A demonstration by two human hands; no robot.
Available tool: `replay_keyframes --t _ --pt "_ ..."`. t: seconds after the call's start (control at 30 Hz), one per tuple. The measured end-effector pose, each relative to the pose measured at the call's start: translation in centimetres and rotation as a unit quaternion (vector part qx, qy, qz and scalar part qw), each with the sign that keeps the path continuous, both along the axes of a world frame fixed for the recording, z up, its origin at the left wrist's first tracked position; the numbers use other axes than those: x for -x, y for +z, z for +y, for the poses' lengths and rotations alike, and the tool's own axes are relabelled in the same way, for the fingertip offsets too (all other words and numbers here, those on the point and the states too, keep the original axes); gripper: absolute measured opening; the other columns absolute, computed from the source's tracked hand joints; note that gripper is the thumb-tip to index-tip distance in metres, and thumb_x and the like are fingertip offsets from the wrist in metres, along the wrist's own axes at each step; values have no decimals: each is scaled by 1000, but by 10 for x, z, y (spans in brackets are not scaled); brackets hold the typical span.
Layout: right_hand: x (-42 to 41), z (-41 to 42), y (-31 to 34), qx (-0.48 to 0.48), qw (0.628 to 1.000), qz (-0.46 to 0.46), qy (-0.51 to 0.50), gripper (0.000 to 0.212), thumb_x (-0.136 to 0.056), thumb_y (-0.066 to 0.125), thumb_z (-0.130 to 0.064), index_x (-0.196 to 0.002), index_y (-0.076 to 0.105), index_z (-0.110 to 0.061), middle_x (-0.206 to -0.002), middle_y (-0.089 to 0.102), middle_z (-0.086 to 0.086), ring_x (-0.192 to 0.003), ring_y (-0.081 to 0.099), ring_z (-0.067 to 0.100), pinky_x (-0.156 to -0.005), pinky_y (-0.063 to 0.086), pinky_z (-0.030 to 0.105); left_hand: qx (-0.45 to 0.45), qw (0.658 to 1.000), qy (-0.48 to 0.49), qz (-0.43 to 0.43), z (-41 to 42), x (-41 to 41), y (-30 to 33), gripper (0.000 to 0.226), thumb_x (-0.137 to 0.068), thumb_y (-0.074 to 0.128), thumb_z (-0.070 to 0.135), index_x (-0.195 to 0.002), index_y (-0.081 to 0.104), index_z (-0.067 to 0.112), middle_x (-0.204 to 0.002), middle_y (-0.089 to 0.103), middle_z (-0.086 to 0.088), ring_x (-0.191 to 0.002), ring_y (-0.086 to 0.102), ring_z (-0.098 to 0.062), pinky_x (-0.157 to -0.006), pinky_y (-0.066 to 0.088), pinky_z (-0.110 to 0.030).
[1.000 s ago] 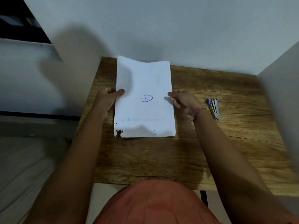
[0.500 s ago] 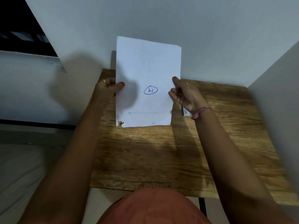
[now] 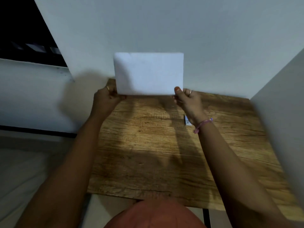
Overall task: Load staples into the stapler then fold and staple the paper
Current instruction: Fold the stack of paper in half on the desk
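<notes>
The white paper is held up in the air above the far edge of the wooden table, folded in half with its two loose edges together at the bottom. My left hand pinches the bottom left corner. My right hand pinches the bottom right corner, thumb on the front. The stapler lies on the table, mostly hidden behind my right wrist; only a small end shows.
A pale wall stands right behind the table and another wall closes in on the right. A dark opening is at the upper left. The table's front edge is near my body.
The paper went from lying on the table to lifted upright, then was folded in half. Both hands slid from its sides to its bottom corners.
</notes>
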State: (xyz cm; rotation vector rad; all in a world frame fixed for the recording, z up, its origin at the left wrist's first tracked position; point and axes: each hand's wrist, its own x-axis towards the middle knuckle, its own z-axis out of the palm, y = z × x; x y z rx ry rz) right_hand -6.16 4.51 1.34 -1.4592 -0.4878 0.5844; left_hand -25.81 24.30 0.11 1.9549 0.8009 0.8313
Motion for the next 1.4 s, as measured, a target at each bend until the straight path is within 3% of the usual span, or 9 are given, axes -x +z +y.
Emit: replay_keyframes --t 0.13,0.2,0.27,0.37,0.57,0.87,1.03,1.2,1.4 --pt "16 -21 -42 56 998 9 18 15 -94 59 -18 -81 62 -10 -74 63 6 -65 61 10 -65 53 25 13 998 -37 58 -19 19 -38 35 -74 79 16 -108 70 11 -86 67 9 -78 62 6 -62 43 -6" --pt "24 -33 -59 91 995 30 15 19 -94 59 -17 -77 58 -9 -73 63 10 -66 61 17 -62 51 27 59 991 -44 113 -30 28 -56 41 -74 80 24 -112 68 15 -86 65 14 -85 65 -5 -63 43 -11" --pt "27 -43 -73 133 991 28 17 21 -93 61 -19 -75 57 -9 -73 63 13 -65 57 20 -60 48 28 96 981 -42 163 -40 35 -68 50 -73 80 35 -116 65 16 -85 61 18 -81 59 2 -60 41 -13" --pt "28 -54 -84 197 980 -11 31 23 -92 62 -21 -73 59 -9 -75 63 16 -59 52 17 -54 43 28 115 971 -45 206 -51 39 -77 60 -75 72 50 -120 63 11 -92 65 8 -78 58 0 -61 44 -19" --pt "23 -60 -87 264 960 -83 42 27 -91 63 -29 -70 63 -12 -57 62 -4 -46 52 3 -46 41 18 112 970 -25 214 -63 38 -78 48 -84 64 49 -107 68 7 -84 65 5 -73 59 -5 -56 40 -19" --pt "19 -48 -93 297 951 -80 5 23 -92 61 -29 -72 63 -17 -71 67 3 -71 62 17 -75 52 36 162 952 14 258 -59 25 -75 52 -85 66 44 -119 61 5 -116 65 -13 -88 58 -18 -67 43 -24" --pt "18 -38 -96 334 924 -187 -16 17 -93 58 -31 -82 60 -18 -74 58 -7 -72 51 7 -60 34 20 174 941 7 290 -54 18 -70 54 -88 62 43 -125 56 4 -123 62 -15 -106 60 -29 -78 44 -31" --pt "14 -31 -101 367 910 -193 -14 25 -93 57 -32 -103 67 -12 -92 65 0 -81 52 10 -73 37 24 173 927 2 332 -49 10 -69 53 -90 60 42 -126 55 3 -124 60 -16 -108 58 -31 -81 45 -33" --pt "12 -22 -105 405 890 -209 -36 26 -92 57 -34 -102 70 -14 -97 71 6 -83 58 17 -72 41 28 190 911 3 367 -41 3 -68 56 -89 61 41 -128 52 3 -126 58 -16 -109 57 -32 -86 46 -36"
